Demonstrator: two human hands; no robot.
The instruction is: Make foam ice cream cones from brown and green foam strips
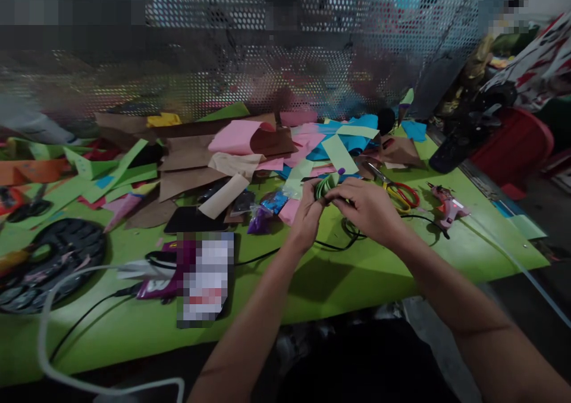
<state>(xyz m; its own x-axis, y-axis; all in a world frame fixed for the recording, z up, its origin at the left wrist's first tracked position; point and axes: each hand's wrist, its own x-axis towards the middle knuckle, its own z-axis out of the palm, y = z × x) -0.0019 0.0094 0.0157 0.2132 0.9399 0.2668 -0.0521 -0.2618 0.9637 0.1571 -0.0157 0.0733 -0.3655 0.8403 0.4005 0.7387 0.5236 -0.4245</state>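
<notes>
Over the green table (pixel 339 284), my left hand (pixel 308 211) is closed on a small rolled or layered green paper piece (pixel 325 185). My right hand (pixel 370 208) pinches the lower right side of the same piece, fingertips meeting those of the left. A small purple ball (pixel 341 171) shows just above the fingers; whether it is attached to the paper I cannot tell. Scissors (pixel 399 193) with red and yellow handles lie just beyond my right hand. Farther right sits a pink glue gun (pixel 449 211).
Coloured paper scraps, including a pink sheet (pixel 236 136) and brown pieces (pixel 187 153), pile along the back before a perforated metal panel (pixel 267 58). A black round tray (pixel 53 266) stands left. Black and white cables cross the table. A red bin (pixel 513 150) stands right.
</notes>
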